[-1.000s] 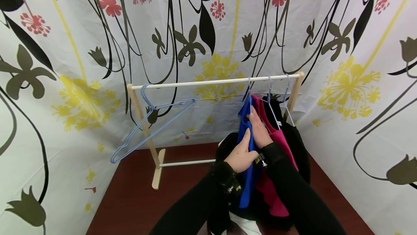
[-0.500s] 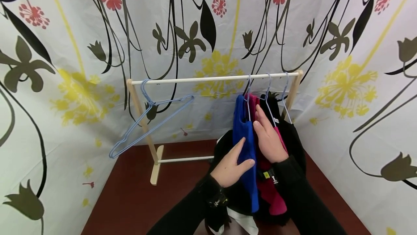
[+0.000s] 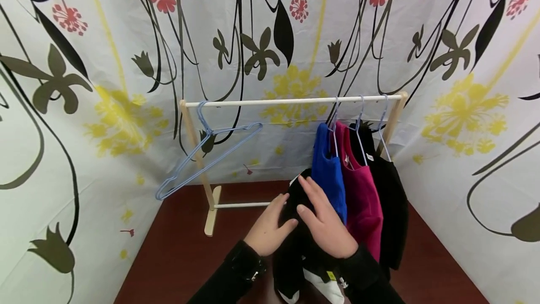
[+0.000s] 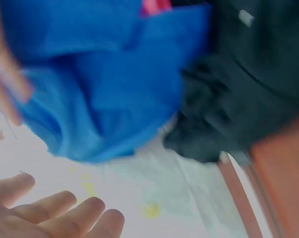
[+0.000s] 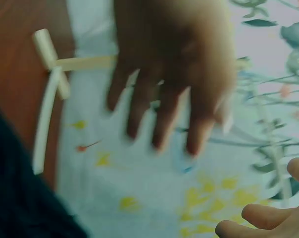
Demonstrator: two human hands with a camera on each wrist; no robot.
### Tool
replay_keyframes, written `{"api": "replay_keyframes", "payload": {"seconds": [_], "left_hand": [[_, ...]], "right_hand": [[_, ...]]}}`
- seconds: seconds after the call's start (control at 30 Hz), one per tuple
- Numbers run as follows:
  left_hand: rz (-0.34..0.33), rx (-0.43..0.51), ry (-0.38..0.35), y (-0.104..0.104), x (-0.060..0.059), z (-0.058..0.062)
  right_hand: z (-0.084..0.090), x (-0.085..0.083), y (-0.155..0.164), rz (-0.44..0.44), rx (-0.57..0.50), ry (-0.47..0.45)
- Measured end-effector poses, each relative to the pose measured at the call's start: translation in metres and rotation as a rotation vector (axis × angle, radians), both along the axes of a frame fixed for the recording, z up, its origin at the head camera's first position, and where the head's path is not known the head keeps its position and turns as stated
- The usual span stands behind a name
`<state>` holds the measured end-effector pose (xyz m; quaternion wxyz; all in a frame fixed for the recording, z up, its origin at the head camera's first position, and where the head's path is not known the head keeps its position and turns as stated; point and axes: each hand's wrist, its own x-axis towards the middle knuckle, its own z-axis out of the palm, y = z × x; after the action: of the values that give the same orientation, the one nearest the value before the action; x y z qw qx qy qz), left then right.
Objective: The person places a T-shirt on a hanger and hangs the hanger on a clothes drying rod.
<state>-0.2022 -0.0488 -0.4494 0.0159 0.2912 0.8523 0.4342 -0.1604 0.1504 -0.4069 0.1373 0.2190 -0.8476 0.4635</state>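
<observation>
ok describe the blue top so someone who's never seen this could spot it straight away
Find the pale wooden rack standing on the dark red floor before the flowered curtain. Three garments hang bunched at the rail's right end. The blue top is the leftmost, beside the magenta one, with the black one farthest right; it is the only blue garment and hangs just above both hands.

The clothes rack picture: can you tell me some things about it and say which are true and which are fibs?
1. Three garments hang on the rack: blue, pink and black. True.
2. The empty blue hanger hangs at the right end of the rail. False: it hangs at the left end.
3. The left hand and the right hand both have straight, open fingers. True.
4. The blue garment hangs furthest right. False: it is the leftmost of the three; the black one is furthest right.
5. The floor is green. False: it is reddish brown.
</observation>
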Motion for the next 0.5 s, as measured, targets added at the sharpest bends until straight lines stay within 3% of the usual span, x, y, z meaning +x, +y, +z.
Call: {"api": "replay_keyframes", "payload": {"seconds": [0.13, 0.23, 0.37, 0.5], "left_hand": [[0.079, -0.01, -0.021, -0.03, -0.004, -0.014], [0.161, -0.037, 0.009, -0.055, -0.005, -0.026], [0.297, -0.101, 0.114, -0.086, -0.006, -0.035], [0.415, -0.137, 0.26, -0.12, -0.013, -0.025]], "right_hand": [[-0.036, -0.005, 0.006, -0.082, 0.054, -0.097], [-0.06, -0.004, 0.017, -0.128, 0.115, -0.16], [-0.084, 0.0, 0.034, -0.166, 0.145, -0.2], [-0.096, 0.003, 0.043, -0.201, 0.139, -0.194]]}}
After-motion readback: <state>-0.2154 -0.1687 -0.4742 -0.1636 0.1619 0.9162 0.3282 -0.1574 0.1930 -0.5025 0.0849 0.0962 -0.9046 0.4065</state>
